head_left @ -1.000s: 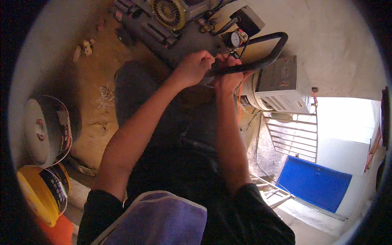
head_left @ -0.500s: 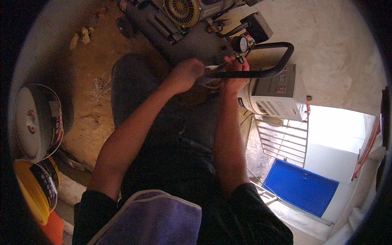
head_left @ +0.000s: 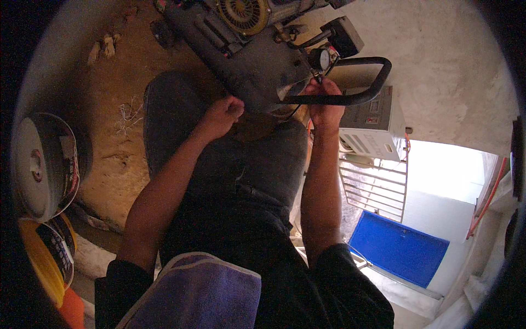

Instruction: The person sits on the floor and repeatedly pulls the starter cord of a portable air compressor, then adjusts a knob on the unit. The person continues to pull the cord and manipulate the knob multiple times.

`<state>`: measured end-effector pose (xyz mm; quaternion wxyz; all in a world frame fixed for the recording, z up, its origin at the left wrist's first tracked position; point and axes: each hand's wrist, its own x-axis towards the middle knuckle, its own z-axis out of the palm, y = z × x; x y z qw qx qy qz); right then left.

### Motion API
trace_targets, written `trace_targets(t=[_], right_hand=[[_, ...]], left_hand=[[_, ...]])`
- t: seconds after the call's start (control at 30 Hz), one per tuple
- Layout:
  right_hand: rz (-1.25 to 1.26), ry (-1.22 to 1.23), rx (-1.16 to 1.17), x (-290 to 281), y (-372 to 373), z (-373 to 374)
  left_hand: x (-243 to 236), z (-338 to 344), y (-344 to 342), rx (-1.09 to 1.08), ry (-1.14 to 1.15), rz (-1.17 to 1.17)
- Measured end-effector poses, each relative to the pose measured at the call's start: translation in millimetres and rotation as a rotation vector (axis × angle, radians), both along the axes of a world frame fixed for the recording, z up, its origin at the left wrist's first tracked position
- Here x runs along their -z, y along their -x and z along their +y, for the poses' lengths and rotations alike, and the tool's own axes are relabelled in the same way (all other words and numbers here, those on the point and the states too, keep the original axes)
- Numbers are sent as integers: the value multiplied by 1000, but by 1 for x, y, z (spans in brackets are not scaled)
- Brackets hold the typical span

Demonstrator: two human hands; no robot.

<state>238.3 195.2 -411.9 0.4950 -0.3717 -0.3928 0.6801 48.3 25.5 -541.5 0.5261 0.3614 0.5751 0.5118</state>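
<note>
A dark air compressor with a rounded tank stands in front of me, its yellow-rimmed fan cover at the top. At its right end, a round pressure gauge sits above a small fitting. My right hand reaches up past the black bent-tube handle, its fingertips pinched at that fitting. My left hand is closed beside the near edge of the tank, apart from the right hand. Whatever its curled fingers may hold is hidden.
White-and-grey boxed equipment stands right of the handle, above a barred metal rack. A blue panel lies lower right near a bright opening. At left are a grey-lidded bucket, a yellow bucket and tangled pale string.
My left hand has drawn away from the handle, down and left. The pale strip seen between my hands no longer shows there. My right hand stays by the gauge, shifted slightly right.
</note>
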Motion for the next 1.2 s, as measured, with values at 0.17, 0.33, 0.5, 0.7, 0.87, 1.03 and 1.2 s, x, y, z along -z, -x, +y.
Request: trace_targets(t=[0.17, 0.33, 0.5, 0.7, 0.87, 1.03, 1.2], right_hand=[[-279, -329, -61, -9, -5, 1], [-694, -570, -38, -26, -2, -9], [-633, -513, -90, -27, -6, -8], [-289, -123, -316, -24, -19, 20], [-354, -321, -351, -22, -23, 26], [-753, -585, -293, -21, -22, 22], [-335, -250, -338, -13, -27, 36]], left_hand=[[-4, 0, 0, 36, 49, 14], [1, -1, -1, 51, 26, 98], [2, -5, -2, 38, -2, 142], [-13, -8, 0, 116, 69, 228], [-20, -11, -2, 108, 42, 318], [-26, -13, -2, 124, 89, 352], [-34, -11, -4, 145, 131, 359]])
